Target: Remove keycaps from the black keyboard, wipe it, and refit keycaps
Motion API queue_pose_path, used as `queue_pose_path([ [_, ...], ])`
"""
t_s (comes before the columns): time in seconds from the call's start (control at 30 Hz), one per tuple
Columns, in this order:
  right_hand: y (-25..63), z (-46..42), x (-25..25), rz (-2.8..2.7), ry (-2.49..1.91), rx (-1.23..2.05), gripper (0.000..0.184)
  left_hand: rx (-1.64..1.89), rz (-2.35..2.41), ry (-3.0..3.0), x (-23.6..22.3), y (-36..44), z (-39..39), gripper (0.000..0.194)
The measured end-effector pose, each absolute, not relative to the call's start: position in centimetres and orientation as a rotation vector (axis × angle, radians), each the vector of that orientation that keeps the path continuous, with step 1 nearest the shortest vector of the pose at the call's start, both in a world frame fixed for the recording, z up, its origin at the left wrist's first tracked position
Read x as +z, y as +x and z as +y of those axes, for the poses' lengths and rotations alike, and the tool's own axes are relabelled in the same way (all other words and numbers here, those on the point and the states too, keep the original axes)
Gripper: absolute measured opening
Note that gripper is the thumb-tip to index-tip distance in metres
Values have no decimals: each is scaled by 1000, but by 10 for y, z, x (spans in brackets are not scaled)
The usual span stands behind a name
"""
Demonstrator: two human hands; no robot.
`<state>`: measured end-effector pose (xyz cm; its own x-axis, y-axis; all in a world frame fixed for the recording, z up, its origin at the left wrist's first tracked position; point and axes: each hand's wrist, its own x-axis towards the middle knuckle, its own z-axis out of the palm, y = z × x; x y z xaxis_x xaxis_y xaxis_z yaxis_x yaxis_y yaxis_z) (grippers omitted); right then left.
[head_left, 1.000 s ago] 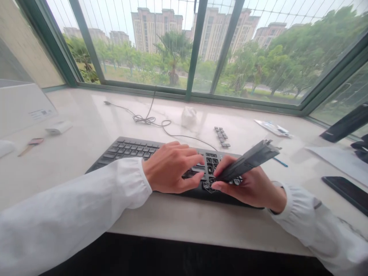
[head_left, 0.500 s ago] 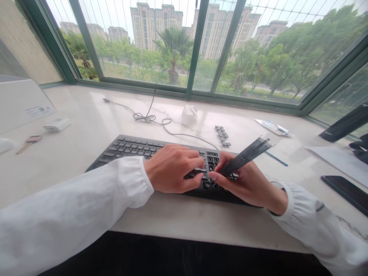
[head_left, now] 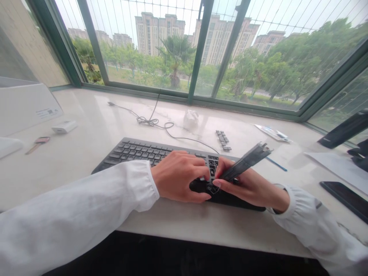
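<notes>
A black keyboard (head_left: 138,153) lies on the pale stone sill in front of me. My left hand (head_left: 179,180) rests on its right part, fingers curled and pinching at a key near the front edge. My right hand (head_left: 250,188) is closed around a long flat dark tool (head_left: 244,163) whose lower tip meets the keys beside my left fingertips and whose other end points up and to the right. A short row of loose black keycaps (head_left: 222,138) lies behind the keyboard.
The keyboard's cable (head_left: 152,120) coils toward the window. A crumpled white wad (head_left: 191,119), a packet (head_left: 273,133), a blue pen (head_left: 275,163), a dark phone (head_left: 345,195), paper and a black object sit at right. A white box (head_left: 27,107), small white device (head_left: 64,126) and key (head_left: 37,142) sit left.
Both hands slid toward the keyboard's front edge. The tool turned from broadside to edge-on and its tip dropped lower onto the keys. The view shifted slightly.
</notes>
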<state>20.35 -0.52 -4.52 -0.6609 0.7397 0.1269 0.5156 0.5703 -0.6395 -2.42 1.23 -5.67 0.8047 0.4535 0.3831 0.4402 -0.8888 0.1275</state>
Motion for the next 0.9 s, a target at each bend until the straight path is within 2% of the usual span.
queue_pose_path([
  [0.2, 205, -4, -44, -2510, -982, 803, 19, 679, 786, 2855, -63, -18, 10, 30],
  [0.43, 208, 0, -35, -2530, -990, 974, 21, 675, 776, 2879, -64, -18, 11, 28],
  [0.9, 186, -7, -32, -2186, -1381, 1254, 33, 624, 797, 2934, -62, -18, 13, 42],
])
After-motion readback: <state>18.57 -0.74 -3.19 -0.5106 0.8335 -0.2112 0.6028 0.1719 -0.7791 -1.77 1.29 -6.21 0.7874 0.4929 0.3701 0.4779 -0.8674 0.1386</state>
